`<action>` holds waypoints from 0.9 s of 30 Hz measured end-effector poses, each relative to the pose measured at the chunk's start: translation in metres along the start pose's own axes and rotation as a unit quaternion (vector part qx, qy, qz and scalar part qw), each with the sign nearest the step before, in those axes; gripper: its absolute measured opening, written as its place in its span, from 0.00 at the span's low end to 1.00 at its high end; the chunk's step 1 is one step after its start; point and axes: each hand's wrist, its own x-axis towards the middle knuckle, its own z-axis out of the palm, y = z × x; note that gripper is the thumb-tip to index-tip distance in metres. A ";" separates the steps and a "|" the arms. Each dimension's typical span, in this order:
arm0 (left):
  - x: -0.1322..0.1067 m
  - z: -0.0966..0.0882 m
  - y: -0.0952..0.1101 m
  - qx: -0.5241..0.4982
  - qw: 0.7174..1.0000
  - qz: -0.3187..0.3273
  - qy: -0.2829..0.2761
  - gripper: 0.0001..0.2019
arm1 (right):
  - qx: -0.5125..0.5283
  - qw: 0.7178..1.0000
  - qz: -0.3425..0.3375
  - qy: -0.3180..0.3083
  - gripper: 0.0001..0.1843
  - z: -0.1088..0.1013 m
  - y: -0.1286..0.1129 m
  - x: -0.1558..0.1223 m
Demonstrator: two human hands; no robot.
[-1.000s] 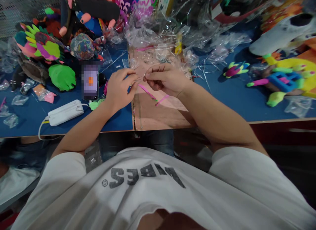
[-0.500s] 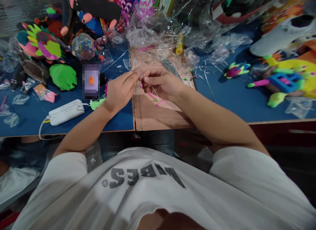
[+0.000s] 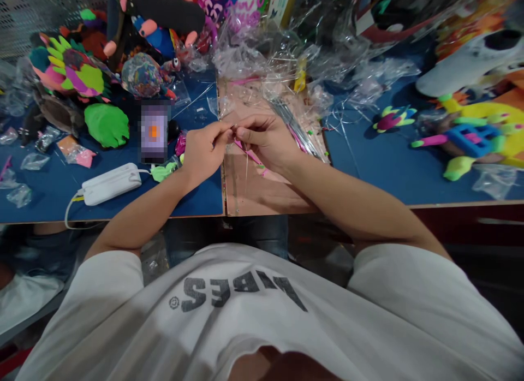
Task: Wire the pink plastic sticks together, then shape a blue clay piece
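Note:
My left hand (image 3: pixel 207 152) and my right hand (image 3: pixel 271 143) meet fingertip to fingertip over the wooden board (image 3: pixel 274 192). Both are closed in a pinch at the same spot. From between the fingertips a thin, pale, wire-like strand (image 3: pixel 246 171) hangs down toward the board. Its upper end is hidden by the fingers, and anything else small in the pinch cannot be made out. Under and beside my right hand lie pink strips (image 3: pixel 254 157) and a bundle of thin silvery wires (image 3: pixel 301 132).
Left on the blue table are a phone (image 3: pixel 154 132), a white power bank (image 3: pixel 110 184) with a cable, a green clay piece (image 3: pixel 106 125) and several colourful clay figures. Clear plastic wrap (image 3: pixel 262 48) heaps at the back. Right are a small clay turtle (image 3: pixel 393 119) and larger figures.
My left fingers have curled from nearly straight into a pinch against my right fingertips. The strand now hangs straighter down. My right hand has shifted slightly, uncovering more of the wire bundle.

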 end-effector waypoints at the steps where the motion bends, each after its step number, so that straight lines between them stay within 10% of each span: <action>1: 0.000 0.001 0.000 -0.021 1.000 -0.009 0.000 0.18 | -0.003 1.000 0.001 0.000 0.21 0.000 0.000 0.000; 27: 0.002 0.009 -0.010 -0.003 0.998 -0.065 -0.015 0.07 | -0.080 0.996 0.035 0.028 0.10 0.002 -0.025 -0.001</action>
